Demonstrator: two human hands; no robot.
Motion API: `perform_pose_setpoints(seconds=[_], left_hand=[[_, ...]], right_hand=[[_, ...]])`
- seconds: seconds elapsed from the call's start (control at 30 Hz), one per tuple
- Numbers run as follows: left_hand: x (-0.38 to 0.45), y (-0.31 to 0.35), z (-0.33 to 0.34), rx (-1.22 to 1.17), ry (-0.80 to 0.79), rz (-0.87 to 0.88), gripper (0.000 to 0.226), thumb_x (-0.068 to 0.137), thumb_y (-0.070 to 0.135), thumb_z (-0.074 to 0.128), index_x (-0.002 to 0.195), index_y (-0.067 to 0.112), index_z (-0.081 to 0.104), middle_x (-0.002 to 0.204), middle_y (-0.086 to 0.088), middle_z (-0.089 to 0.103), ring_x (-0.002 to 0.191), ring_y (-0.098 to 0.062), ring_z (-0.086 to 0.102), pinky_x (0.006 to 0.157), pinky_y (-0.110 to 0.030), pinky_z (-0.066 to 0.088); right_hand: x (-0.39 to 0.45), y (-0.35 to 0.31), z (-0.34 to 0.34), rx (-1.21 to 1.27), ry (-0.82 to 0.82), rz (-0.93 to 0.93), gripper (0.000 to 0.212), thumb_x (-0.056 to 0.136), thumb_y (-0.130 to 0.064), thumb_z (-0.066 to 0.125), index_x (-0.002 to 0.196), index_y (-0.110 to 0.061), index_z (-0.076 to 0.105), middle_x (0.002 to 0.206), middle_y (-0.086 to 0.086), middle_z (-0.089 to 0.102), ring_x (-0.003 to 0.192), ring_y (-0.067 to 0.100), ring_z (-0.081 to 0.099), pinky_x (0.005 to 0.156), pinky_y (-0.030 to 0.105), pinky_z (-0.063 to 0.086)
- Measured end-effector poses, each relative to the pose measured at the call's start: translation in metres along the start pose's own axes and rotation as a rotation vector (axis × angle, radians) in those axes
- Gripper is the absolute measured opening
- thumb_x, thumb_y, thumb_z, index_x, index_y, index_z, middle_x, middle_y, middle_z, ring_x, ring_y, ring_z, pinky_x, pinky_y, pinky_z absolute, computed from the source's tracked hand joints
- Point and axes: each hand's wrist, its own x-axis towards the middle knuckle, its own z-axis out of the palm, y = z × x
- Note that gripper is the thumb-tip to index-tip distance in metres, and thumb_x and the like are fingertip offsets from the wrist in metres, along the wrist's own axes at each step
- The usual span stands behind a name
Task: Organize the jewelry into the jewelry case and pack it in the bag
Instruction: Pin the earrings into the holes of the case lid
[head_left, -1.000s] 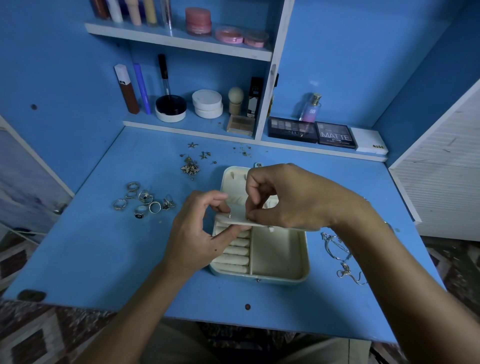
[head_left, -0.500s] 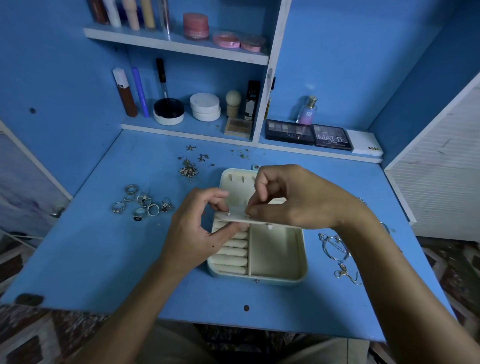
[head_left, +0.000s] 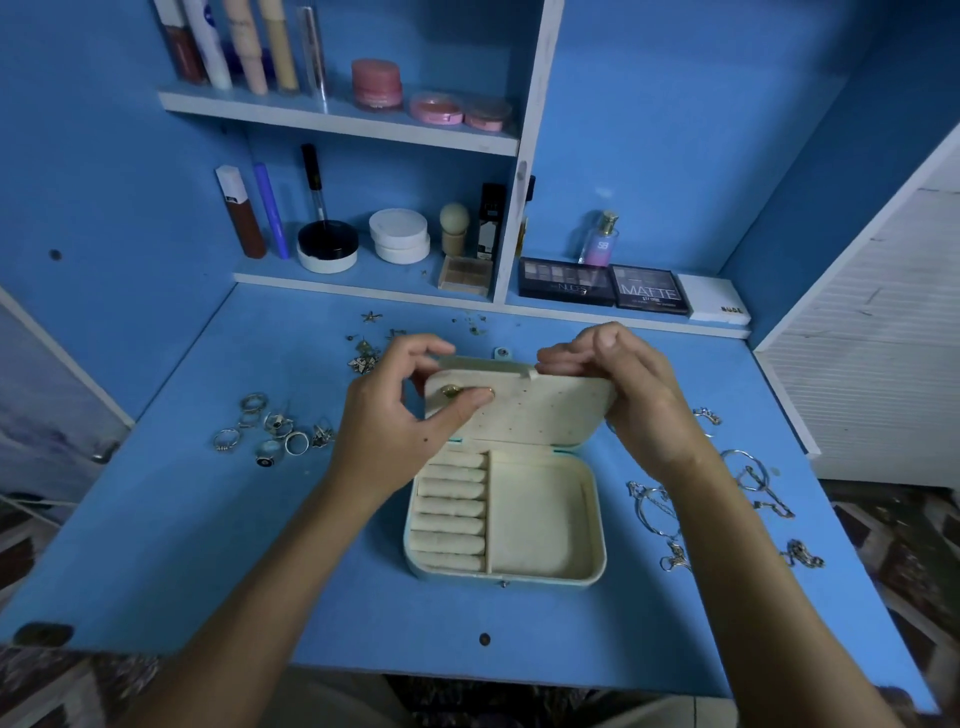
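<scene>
A cream jewelry case (head_left: 598, 525) lies open mid-desk, with ring rolls on its left and a bare compartment on its right. Its perforated inner flap (head_left: 540, 410) stands raised above the hinge. My left hand (head_left: 384, 431) pinches the flap's left end, thumb beside a small gold stud (head_left: 450, 391). My right hand (head_left: 634, 395) grips the flap's upper right corner. Several rings (head_left: 270, 431) lie to the left, small earrings (head_left: 366, 358) behind the left hand, and silver chains (head_left: 654, 509) to the right. No bag is in view.
Shelves at the back of the blue desk (head_left: 208, 545) carry makeup tubes, jars and eyeshadow palettes (head_left: 602, 286). More chains (head_left: 753, 478) lie near the desk's right edge. A white slatted panel (head_left: 872, 338) stands at the right.
The inner flap, held low and flat over the case before, has swung up and back. Both hands moved away from me with it, uncovering the ring rolls and the compartment.
</scene>
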Motion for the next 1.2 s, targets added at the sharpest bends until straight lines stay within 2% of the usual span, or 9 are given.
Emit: perform_pose_setpoints(seconds=[0.1, 0.2, 0.33, 0.43, 0.63, 0.77, 0.9, 1.03, 1.2], left_hand=[[0.009, 0.001, 0.004, -0.039, -0.015, -0.08, 0.043, 0.074, 0.042, 0.08, 0.105, 0.022, 0.059, 0.086, 0.005, 0.066, 0.076, -0.001, 0.057, 0.067, -0.008, 0.039], [0.017, -0.001, 0.009, -0.061, -0.019, -0.158, 0.041, 0.075, 0.039, 0.081, 0.105, 0.024, 0.058, 0.084, 0.007, 0.067, 0.077, -0.005, 0.058, 0.066, -0.01, 0.04], [0.025, -0.006, 0.017, -0.068, -0.014, -0.185, 0.037, 0.078, 0.03, 0.082, 0.099, 0.02, 0.054, 0.069, 0.007, 0.063, 0.063, -0.004, 0.054, 0.057, -0.013, 0.038], [0.027, -0.01, 0.02, -0.067, -0.011, -0.198, 0.035, 0.079, 0.03, 0.082, 0.097, 0.02, 0.054, 0.074, 0.006, 0.063, 0.062, -0.005, 0.053, 0.055, -0.015, 0.04], [0.03, -0.021, 0.024, -0.025, -0.006, -0.231, 0.033, 0.079, 0.034, 0.08, 0.1, 0.022, 0.058, 0.085, 0.013, 0.064, 0.078, -0.002, 0.058, 0.065, -0.011, 0.043], [0.027, -0.031, 0.024, 0.032, -0.033, -0.231, 0.034, 0.082, 0.04, 0.076, 0.11, 0.029, 0.06, 0.103, 0.019, 0.062, 0.099, 0.002, 0.057, 0.074, -0.007, 0.039], [0.023, -0.036, 0.026, 0.025, -0.064, -0.26, 0.038, 0.084, 0.039, 0.074, 0.118, 0.032, 0.059, 0.109, 0.029, 0.058, 0.104, 0.008, 0.055, 0.077, -0.006, 0.042], [0.019, -0.043, 0.03, 0.026, -0.051, -0.277, 0.04, 0.087, 0.037, 0.072, 0.124, 0.027, 0.062, 0.114, 0.022, 0.062, 0.104, 0.001, 0.059, 0.082, -0.017, 0.049], [0.02, -0.047, 0.031, 0.084, -0.054, -0.256, 0.039, 0.089, 0.036, 0.068, 0.125, 0.021, 0.064, 0.114, 0.014, 0.062, 0.105, 0.007, 0.056, 0.087, -0.021, 0.05]], right_hand=[[-0.002, 0.011, 0.006, -0.06, 0.134, -0.026, 0.042, 0.085, -0.058, 0.059, 0.1, -0.019, 0.062, 0.108, 0.005, 0.075, 0.091, 0.017, 0.065, 0.066, 0.027, 0.044], [-0.001, 0.02, 0.011, -0.089, 0.223, -0.054, 0.028, 0.09, -0.047, 0.064, 0.104, -0.022, 0.061, 0.107, -0.002, 0.075, 0.075, 0.017, 0.049, 0.056, 0.023, 0.041], [0.004, 0.033, 0.015, -0.135, 0.31, -0.044, 0.023, 0.086, -0.04, 0.071, 0.103, -0.027, 0.062, 0.091, -0.009, 0.067, 0.076, 0.011, 0.059, 0.062, 0.027, 0.048], [0.007, 0.041, 0.015, -0.132, 0.345, -0.038, 0.018, 0.091, -0.025, 0.072, 0.105, -0.021, 0.06, 0.088, -0.008, 0.066, 0.075, 0.009, 0.061, 0.063, 0.026, 0.051], [0.012, 0.051, 0.015, -0.198, 0.385, -0.058, 0.018, 0.092, -0.026, 0.071, 0.106, -0.025, 0.06, 0.096, -0.012, 0.069, 0.088, 0.008, 0.067, 0.074, 0.024, 0.056], [0.014, 0.056, 0.016, -0.229, 0.415, -0.037, 0.021, 0.093, -0.03, 0.07, 0.111, -0.025, 0.06, 0.104, -0.009, 0.068, 0.094, 0.006, 0.066, 0.075, 0.019, 0.054], [0.017, 0.061, 0.017, -0.21, 0.449, -0.005, 0.024, 0.093, -0.032, 0.069, 0.114, -0.025, 0.061, 0.106, -0.01, 0.068, 0.094, 0.002, 0.066, 0.076, 0.017, 0.053], [0.017, 0.063, 0.014, -0.2, 0.45, 0.042, 0.027, 0.093, -0.034, 0.068, 0.119, -0.027, 0.063, 0.104, -0.01, 0.07, 0.092, 0.002, 0.067, 0.08, 0.019, 0.055], [0.017, 0.066, 0.012, -0.183, 0.453, 0.064, 0.026, 0.095, -0.03, 0.066, 0.121, -0.03, 0.063, 0.094, 0.003, 0.069, 0.077, -0.003, 0.062, 0.07, 0.007, 0.048]])
